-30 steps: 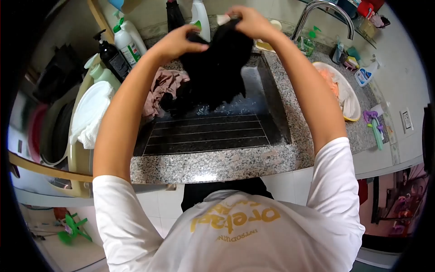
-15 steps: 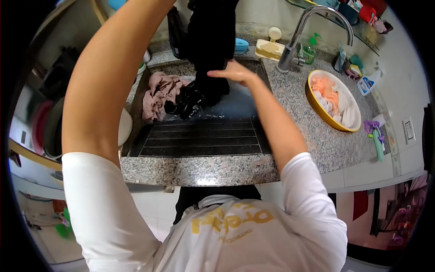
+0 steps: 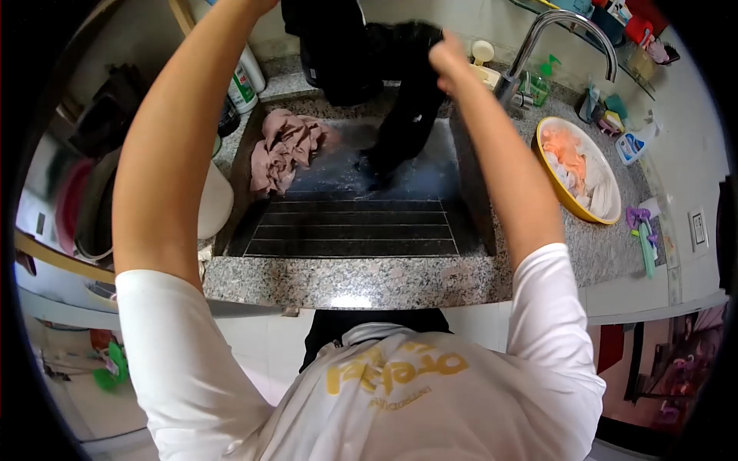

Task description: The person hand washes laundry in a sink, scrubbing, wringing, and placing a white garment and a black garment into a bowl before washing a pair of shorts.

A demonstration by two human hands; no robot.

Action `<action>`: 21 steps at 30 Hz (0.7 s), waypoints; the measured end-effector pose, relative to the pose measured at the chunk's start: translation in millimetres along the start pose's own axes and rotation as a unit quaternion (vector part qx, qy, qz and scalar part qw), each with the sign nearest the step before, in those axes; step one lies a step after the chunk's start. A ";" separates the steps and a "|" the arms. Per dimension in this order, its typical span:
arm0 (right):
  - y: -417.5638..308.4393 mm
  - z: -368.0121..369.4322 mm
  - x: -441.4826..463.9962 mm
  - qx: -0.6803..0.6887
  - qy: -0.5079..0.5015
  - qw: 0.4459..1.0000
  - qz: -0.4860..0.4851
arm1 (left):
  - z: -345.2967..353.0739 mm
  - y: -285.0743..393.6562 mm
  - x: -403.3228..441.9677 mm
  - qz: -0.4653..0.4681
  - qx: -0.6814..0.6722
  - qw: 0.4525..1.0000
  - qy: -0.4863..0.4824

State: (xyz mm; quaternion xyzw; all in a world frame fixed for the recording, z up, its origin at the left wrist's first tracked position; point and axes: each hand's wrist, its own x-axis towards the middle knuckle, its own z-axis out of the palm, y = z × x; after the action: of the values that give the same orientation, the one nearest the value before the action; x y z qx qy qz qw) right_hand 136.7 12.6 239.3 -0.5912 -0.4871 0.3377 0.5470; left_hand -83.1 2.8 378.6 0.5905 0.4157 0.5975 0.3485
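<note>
While my right hand is clenching black cloth over the sink, I'm probably rinsing it, next needing an even lift, my cropped left hand's grip being impossible to tell.

A single head-worn camera looks forward and steeply down past the wearer's white shirt, which fills the near edge of the view, onto a granite counter and dark sink close below. The wide, rounded view bends toward black borders, taking in a green-and-white bottle at far left and a wall switch on the right. The chrome tap fits inside the frame at far right, while the far edge crops the black cloth.
</note>
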 end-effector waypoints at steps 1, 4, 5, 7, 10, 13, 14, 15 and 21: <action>-15.7 -3.5 6.4 0.029 -0.012 0.999 -0.045 | -2.6 -10.2 -3.0 -0.025 -0.008 1.000 0.008; -81.3 -9.6 -8.4 0.274 -0.091 0.952 -0.100 | -5.3 -39.3 -10.2 -0.083 -0.047 0.995 0.022; -84.4 -8.3 -2.1 0.279 -0.097 0.951 -0.096 | -5.9 -53.1 -10.2 -0.108 -0.072 0.992 0.008; -42.8 -5.0 33.7 0.175 -0.072 0.975 -0.115 | -6.3 -79.5 -18.5 -0.130 -0.076 0.988 -0.027; 10.0 3.8 30.0 -0.048 0.007 0.982 -0.182 | 1.5 -117.5 -29.7 -0.123 -0.069 0.989 -0.047; 63.7 -5.0 0.8 -0.071 -0.044 0.987 -0.136 | 14.3 -126.6 -46.5 -0.161 -0.053 0.984 -0.045; 93.3 -11.4 9.1 -0.113 -0.085 0.983 -0.121 | 16.1 -128.0 -47.8 -0.165 -0.051 0.983 -0.055; 119.2 -16.6 14.3 -0.107 -0.145 0.979 -0.096 | 17.9 -132.6 -44.9 -0.163 -0.069 0.982 -0.063; 102.6 -32.5 -3.8 -0.244 -0.440 0.857 -0.115 | 38.6 -101.5 -44.4 -0.122 -0.157 0.970 -0.143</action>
State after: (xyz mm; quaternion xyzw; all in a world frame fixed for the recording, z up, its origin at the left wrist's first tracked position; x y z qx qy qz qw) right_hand 187.0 6.1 144.3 -0.4355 -0.8079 0.3679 0.1493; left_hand -49.6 7.6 266.3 0.5528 0.3313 0.5176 0.5628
